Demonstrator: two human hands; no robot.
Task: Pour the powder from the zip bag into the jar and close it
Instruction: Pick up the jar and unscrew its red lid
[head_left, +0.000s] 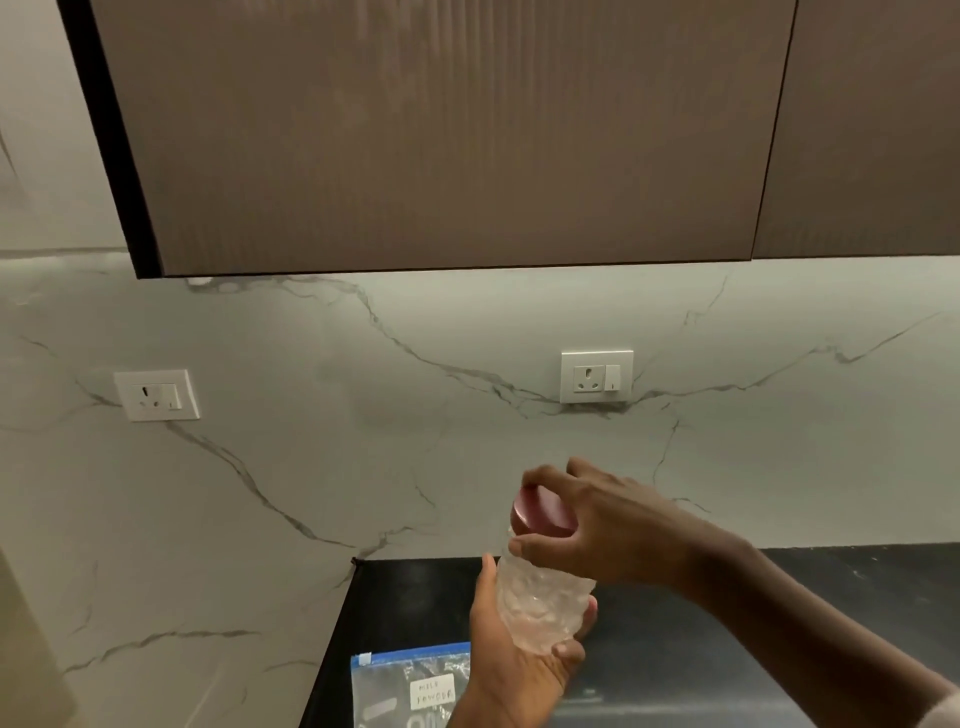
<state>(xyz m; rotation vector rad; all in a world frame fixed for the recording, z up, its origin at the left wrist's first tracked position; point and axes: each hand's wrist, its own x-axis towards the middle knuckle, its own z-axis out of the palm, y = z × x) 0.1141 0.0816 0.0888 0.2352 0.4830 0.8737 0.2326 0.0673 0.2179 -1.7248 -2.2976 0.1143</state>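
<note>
A clear textured glass jar (540, 605) is held up above the black counter, tilted slightly left at the top. My left hand (511, 660) grips its body from below and behind. My right hand (597, 525) wraps its fingers around the pink lid (540, 512), which sits on the jar's mouth. A clear zip bag (405, 686) with a blue seal strip and a white handwritten label lies flat on the counter, below and left of the jar. My left wrist covers the bag's right part.
The black counter (779, 623) runs along the bottom, ending at a marble wall on the left. Two white wall sockets (596, 376) (157, 395) sit on the marble backsplash. Brown upper cabinets (441, 130) hang overhead.
</note>
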